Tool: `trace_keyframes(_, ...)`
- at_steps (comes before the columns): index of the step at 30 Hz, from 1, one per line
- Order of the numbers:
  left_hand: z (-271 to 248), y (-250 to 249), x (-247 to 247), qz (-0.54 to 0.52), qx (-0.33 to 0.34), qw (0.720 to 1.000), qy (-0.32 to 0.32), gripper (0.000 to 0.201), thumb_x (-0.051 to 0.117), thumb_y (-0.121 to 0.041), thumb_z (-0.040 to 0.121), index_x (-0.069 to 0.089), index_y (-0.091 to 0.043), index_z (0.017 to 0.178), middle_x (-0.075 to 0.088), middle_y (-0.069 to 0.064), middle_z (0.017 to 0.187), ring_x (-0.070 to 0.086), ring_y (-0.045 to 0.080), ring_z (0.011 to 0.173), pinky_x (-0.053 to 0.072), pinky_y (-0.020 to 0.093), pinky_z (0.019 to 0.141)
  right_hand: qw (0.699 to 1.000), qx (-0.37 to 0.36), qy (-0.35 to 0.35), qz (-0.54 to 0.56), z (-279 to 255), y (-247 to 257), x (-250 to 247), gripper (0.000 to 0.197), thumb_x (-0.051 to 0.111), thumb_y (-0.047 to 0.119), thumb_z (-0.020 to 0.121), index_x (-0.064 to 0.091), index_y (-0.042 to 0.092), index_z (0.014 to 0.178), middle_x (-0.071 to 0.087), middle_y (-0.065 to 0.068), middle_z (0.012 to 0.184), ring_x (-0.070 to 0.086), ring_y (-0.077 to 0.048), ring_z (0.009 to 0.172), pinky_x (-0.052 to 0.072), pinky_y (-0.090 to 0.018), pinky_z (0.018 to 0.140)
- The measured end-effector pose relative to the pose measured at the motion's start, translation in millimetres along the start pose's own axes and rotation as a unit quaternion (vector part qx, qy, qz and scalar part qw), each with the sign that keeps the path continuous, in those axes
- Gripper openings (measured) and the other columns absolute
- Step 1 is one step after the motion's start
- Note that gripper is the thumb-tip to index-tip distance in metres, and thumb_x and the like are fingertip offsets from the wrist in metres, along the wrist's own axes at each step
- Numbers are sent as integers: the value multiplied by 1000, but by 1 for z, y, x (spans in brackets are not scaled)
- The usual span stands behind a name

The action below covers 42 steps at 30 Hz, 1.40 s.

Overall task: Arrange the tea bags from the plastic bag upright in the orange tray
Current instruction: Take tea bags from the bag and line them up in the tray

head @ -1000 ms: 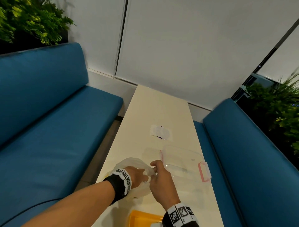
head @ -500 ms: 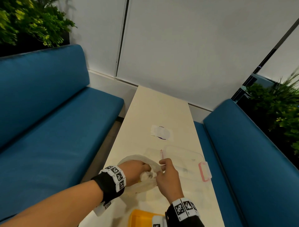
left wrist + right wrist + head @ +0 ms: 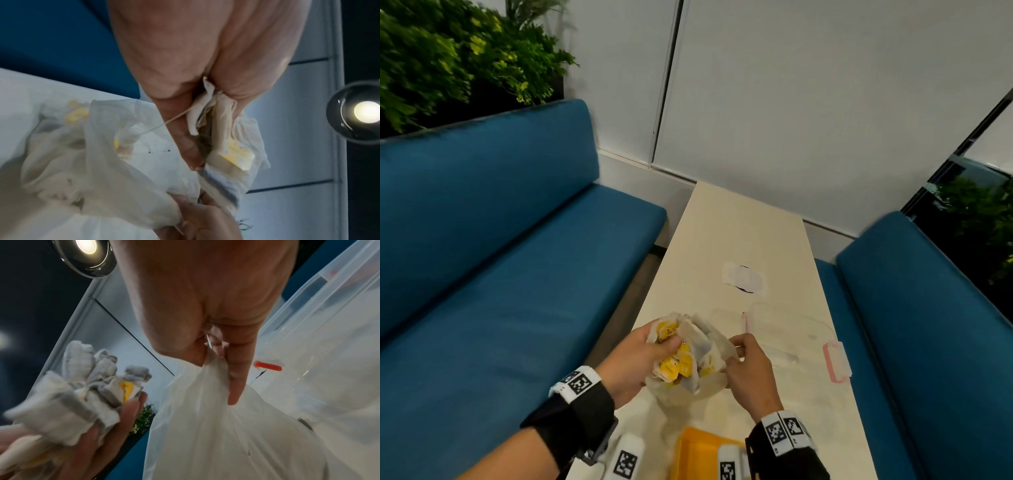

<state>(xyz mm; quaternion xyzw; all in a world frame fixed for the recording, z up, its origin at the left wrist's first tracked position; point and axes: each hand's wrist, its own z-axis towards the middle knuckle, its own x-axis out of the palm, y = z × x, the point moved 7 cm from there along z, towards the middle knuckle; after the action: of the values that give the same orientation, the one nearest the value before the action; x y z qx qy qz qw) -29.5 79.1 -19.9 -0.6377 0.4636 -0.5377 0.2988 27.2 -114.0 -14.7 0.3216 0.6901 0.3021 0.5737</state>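
Observation:
My left hand (image 3: 654,346) grips a bunch of white tea bags (image 3: 681,346) with yellow tags, lifted just above the mouth of the thin translucent plastic bag (image 3: 709,383). The left wrist view shows the tea bags (image 3: 228,146) squeezed between thumb and fingers, a string trailing into the plastic bag (image 3: 102,154). My right hand (image 3: 743,356) pinches the bag's right edge and holds it up; in the right wrist view the plastic bag (image 3: 216,426) hangs from my fingers, with the tea bags (image 3: 78,386) at lower left. A corner of the orange tray (image 3: 698,455) shows at the bottom edge, near me.
The narrow cream table (image 3: 739,240) runs away from me between two blue benches (image 3: 500,274). A clear plastic box (image 3: 787,339) with a pink latch (image 3: 835,363) lies just right of my hands. A white sticker (image 3: 744,279) lies farther up the table.
My left hand, which was inside the plastic bag, has come out and up holding a bunch of tea bags. The right hand kept hold of the bag's edge.

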Motion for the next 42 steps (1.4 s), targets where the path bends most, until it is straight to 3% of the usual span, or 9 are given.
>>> trace_keyframes(6, -30, 28, 3, -85, -53, 995, -7, 34, 62, -18, 96, 61, -5, 128, 70, 23, 119, 68, 39, 109, 55, 54, 95, 989, -99, -46, -101, -29, 15, -21, 33, 64, 23, 91, 52, 29, 122, 50, 9, 122, 56, -9, 108, 46, -21, 86)
trace_keyframes(8, -39, 36, 5, -85, -57, 995, -14, 35, 63, -18, 96, 61, -5, 128, 70, 23, 119, 67, 41, 111, 52, 58, 99, 982, -168, -66, -50, -55, 36, -32, 32, 68, 24, 90, 54, 37, 115, 51, 16, 118, 57, -1, 105, 50, -16, 77)
trace_keyframes(10, -46, 45, 9, -89, -60, 994, -19, 33, 62, -15, 96, 61, -4, 127, 69, 26, 119, 64, 46, 114, 50, 62, 100, 980, -198, -6, 23, -81, 50, -30, 36, 74, 27, 85, 57, 41, 113, 55, 23, 117, 59, 1, 103, 54, -17, 67)
trace_keyframes(14, -58, 60, 22, -94, -73, 993, -10, 31, 62, -12, 95, 62, -6, 126, 70, 24, 118, 68, 41, 107, 55, 54, 94, 972, -196, 132, -2, -110, 53, -6, 63, 83, 41, 70, 55, 44, 127, 50, 32, 125, 54, 3, 113, 58, -23, 73)
trace_keyframes(22, -78, 81, 35, -147, -95, 984, 38, 43, 72, -16, 89, 62, -3, 129, 66, 30, 117, 62, 39, 95, 54, 47, 78, 978, -166, 124, -30, -112, 18, 2, 41, 79, 13, 76, 68, 35, 110, 64, 24, 109, 57, 2, 102, 51, -17, 78)
trace_keyframes(26, -87, 90, 38, -151, -108, 980, 73, 43, 69, -33, 88, 68, -11, 125, 69, 20, 115, 66, 31, 94, 55, 39, 74, 980, -118, 159, -1, -114, 3, 16, 42, 76, 11, 78, 70, 37, 110, 68, 17, 107, 61, -7, 97, 57, -29, 76)
trace_keyframes(32, -82, 112, 22, -181, -135, 974, -16, 35, 69, -21, 89, 71, -1, 118, 72, 24, 107, 71, 28, 81, 58, 35, 65, 985, -95, 143, -4, -111, -10, 36, 44, 78, 8, 78, 63, 40, 104, 61, 17, 113, 63, -5, 97, 56, -22, 79)
trace_keyframes(38, -74, 115, 10, -216, -147, 963, -60, 23, 67, -24, 88, 81, -6, 90, 72, 22, 97, 69, 27, 73, 60, 34, 66, 992, -44, 115, 30, -109, -20, 38, 48, 79, 3, 77, 60, 32, 111, 52, 16, 119, 67, -2, 92, 56, -21, 62)
trace_keyframes(42, -68, 111, 1, -208, -141, 965, -75, 24, 69, -25, 86, 81, -5, 85, 73, 22, 94, 68, 26, 70, 60, 35, 67, 993, -9, 115, 5, -106, -33, 34, 40, 77, 7, 81, 62, 26, 113, 62, 12, 110, 67, -1, 87, 53, -16, 66)
